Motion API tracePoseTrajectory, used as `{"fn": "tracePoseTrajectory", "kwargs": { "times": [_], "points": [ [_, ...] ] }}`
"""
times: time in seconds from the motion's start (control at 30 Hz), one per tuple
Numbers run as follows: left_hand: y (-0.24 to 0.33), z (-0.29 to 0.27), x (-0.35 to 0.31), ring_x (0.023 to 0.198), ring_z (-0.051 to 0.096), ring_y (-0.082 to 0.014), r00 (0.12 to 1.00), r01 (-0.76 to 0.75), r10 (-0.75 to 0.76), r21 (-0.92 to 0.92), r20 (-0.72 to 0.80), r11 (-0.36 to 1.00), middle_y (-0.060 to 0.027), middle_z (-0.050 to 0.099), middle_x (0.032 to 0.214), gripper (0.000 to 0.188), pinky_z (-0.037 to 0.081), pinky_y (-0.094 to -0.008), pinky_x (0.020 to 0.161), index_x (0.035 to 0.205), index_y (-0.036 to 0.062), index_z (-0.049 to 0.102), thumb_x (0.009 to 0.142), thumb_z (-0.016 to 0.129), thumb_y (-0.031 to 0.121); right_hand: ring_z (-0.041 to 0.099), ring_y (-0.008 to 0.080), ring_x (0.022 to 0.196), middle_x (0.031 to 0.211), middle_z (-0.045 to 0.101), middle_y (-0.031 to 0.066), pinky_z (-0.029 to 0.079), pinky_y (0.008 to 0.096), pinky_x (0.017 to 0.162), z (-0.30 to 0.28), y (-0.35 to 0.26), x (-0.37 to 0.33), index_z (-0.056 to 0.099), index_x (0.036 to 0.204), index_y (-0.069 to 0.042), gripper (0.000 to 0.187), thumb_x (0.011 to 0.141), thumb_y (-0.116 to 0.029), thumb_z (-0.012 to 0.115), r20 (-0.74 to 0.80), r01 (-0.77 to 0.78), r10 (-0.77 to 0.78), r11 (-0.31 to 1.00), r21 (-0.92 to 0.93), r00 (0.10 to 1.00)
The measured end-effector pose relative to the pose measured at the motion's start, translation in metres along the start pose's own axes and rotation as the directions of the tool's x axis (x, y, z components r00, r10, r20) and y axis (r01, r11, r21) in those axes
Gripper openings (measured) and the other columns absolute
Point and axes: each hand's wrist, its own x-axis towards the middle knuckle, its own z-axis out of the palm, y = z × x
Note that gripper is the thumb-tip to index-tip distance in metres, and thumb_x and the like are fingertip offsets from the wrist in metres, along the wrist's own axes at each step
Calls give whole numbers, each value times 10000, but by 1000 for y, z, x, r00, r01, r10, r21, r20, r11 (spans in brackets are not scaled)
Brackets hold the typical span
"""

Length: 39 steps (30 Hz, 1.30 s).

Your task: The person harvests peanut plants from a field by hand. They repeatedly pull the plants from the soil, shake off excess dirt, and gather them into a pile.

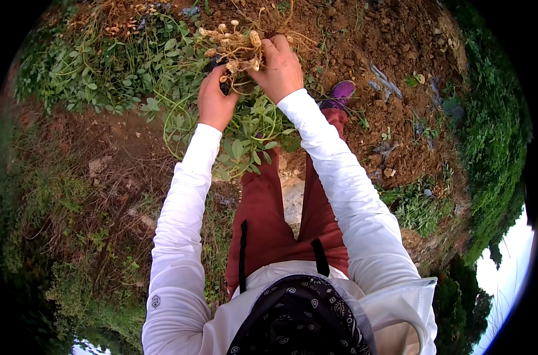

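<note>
Both my arms, in white sleeves, stretch away to an uprooted peanut plant, whose pale pods and thin roots (255,41) point up and away from me. My left hand (214,100) is closed at the near left side of the root cluster. A small dark piece (224,86) shows between its thumb and fingers, too hidden to identify. On the right, my right hand (279,70) has its fingers bent around the roots and pods, and its fingertips are partly hidden. Green leafy stems (245,139) hang below the hands toward my legs.
A heap of pulled peanut plants (103,74) lies at the far left, with pods at its far end. Loose brown soil (393,35) with scraps of plastic film (386,81) spreads to the right. My purple shoe (341,94) stands on it. Dry weeds (103,171) cover the left.
</note>
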Motion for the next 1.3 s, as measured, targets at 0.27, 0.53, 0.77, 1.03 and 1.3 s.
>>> {"fn": "tracePoseTrajectory", "kwargs": {
  "times": [0.27, 0.53, 0.77, 1.03, 1.3],
  "points": [
    [1, -11, 1, 951, 591, -329, 998, -45, 44, 39, 43, 998, -144, 613, 1038, 493, 476, -393, 809, 1120, 53, 548, 673, 752, 92, 574, 313, 890, 989, 531, 109, 422, 458, 871, 2, 5, 4, 601, 1039, -92, 377, 701, -198, 730, -26, 109, -110, 992, -66, 994],
    [-8, -14, 10, 959, 624, -235, 993, 91, -80, -119, 92, 989, -131, 648, 1060, 510, 480, -346, 818, 1158, 14, 546, 723, 766, 168, 609, 283, 864, 1020, 563, 104, 410, 442, 929, -6, 24, 19, 583, 1018, -55, 318, 745, -183, 683, 158, 338, -306, 907, -252, 939],
    [-8, -4, 10, 979, 606, -238, 983, 179, -169, -199, 68, 963, -128, 626, 1092, 509, 469, -347, 839, 1176, 14, 533, 739, 753, 156, 561, 298, 978, 1107, 547, 109, 421, 423, 930, -4, 23, 0, 535, 1082, -48, 372, 736, -102, 659, 68, 209, -202, 969, -132, 977],
    [4, -9, 17, 1071, 551, -231, 976, 215, -186, -362, 113, 907, -151, 565, 1186, 562, 439, -341, 891, 1226, -20, 465, 759, 736, 133, 592, 275, 761, 870, 602, 128, 469, 372, 664, 9, -2, -38, 550, 977, 12, 371, 737, -202, 735, 80, -320, 310, 909, 268, 947],
    [2, -13, 12, 1139, 497, -263, 928, 357, -272, -394, 255, 847, -173, 466, 1302, 547, 391, -340, 944, 1281, -24, 409, 794, 647, 51, 589, 147, 520, 641, 614, 93, 463, 284, 515, 9, 18, -30, 582, 875, 49, 193, 816, -134, 589, 350, -522, 388, 652, 550, 853]
  ]
}}
